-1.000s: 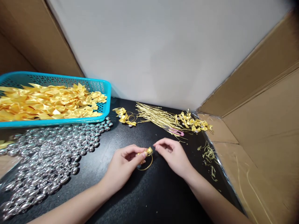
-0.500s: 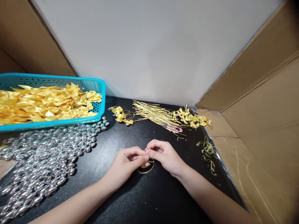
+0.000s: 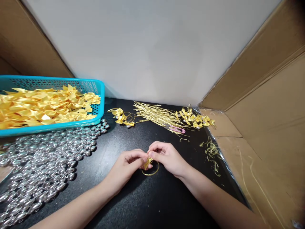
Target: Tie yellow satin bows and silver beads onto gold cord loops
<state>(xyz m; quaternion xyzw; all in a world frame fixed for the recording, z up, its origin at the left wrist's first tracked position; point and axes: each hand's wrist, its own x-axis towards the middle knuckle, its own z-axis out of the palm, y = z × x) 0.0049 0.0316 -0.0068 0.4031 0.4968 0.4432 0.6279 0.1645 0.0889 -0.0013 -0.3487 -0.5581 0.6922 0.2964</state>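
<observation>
Near the middle of the black table, my left hand (image 3: 130, 165) pinches a small yellow ribbon bow (image 3: 147, 163) between thumb and fingers. A thin gold cord (image 3: 153, 173) curves in a loop below the fingertips. My right hand (image 3: 168, 157) meets the left at the fingertips, its thumb and forefinger pinched together beside the bow; what lies between them is too small to make out. Beyond the hands lies a pile of gold cords (image 3: 158, 115), with a pink tool (image 3: 177, 129) at its right end.
A turquoise basket (image 3: 103, 98) of yellow bows stands at the left, behind many silver beads (image 3: 50, 162). Bows with beads and cords lie at the back left (image 3: 122, 117) and back right (image 3: 195, 119). Cord scraps (image 3: 213, 149) lie near the right cardboard wall (image 3: 269, 105).
The bow shows more between my fingertips, and the cord loop has shifted slightly right. Both hands stay pinched together. The whole view has shifted a little.
</observation>
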